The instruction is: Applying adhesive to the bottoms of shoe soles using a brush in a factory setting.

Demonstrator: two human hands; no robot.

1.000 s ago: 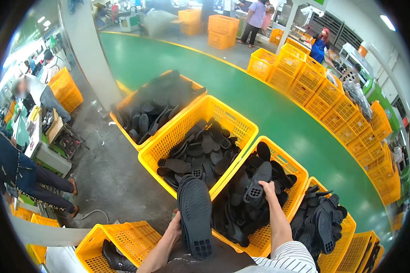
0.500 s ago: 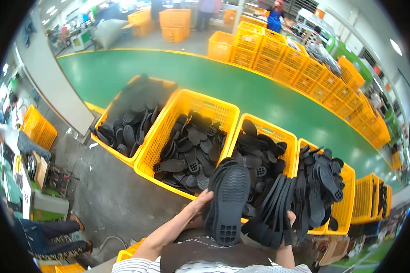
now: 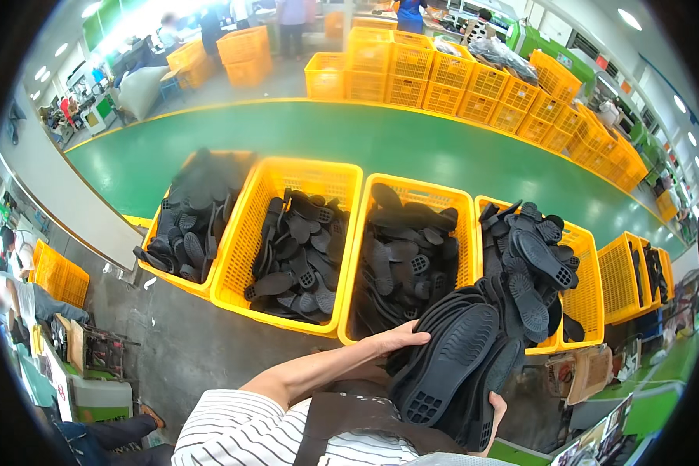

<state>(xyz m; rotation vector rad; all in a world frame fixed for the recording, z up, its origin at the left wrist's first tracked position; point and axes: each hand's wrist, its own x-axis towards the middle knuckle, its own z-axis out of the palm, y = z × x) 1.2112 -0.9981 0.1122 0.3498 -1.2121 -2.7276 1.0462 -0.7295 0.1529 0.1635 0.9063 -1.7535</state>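
Note:
Close in front of my body I hold a thick stack of black shoe soles (image 3: 452, 363), treads facing up and heel grids toward me. My left hand (image 3: 402, 339) grips its left side, thumb lying over the edge. My right hand (image 3: 495, 415) is wrapped round the lower right side, where more soles fan out; most of its fingers are hidden behind them. Just beyond the stack stands a yellow crate (image 3: 582, 272) heaped with loose black soles (image 3: 530, 311). Left of it is another yellow crate (image 3: 466, 198) with soles lying lower inside.
Two more yellow crates of soles, a middle one (image 3: 287, 167) and a far left one (image 3: 171, 286), continue the row. Behind runs a green walkway (image 3: 287, 128), with stacked yellow crates (image 3: 450, 74) along its far side. A pillar (image 3: 70, 186) rises at left; people work farther off.
Both hands have moved right. The stack in my left hand and the fanned soles in my right have come together into one bundle. My view has turned to the right.

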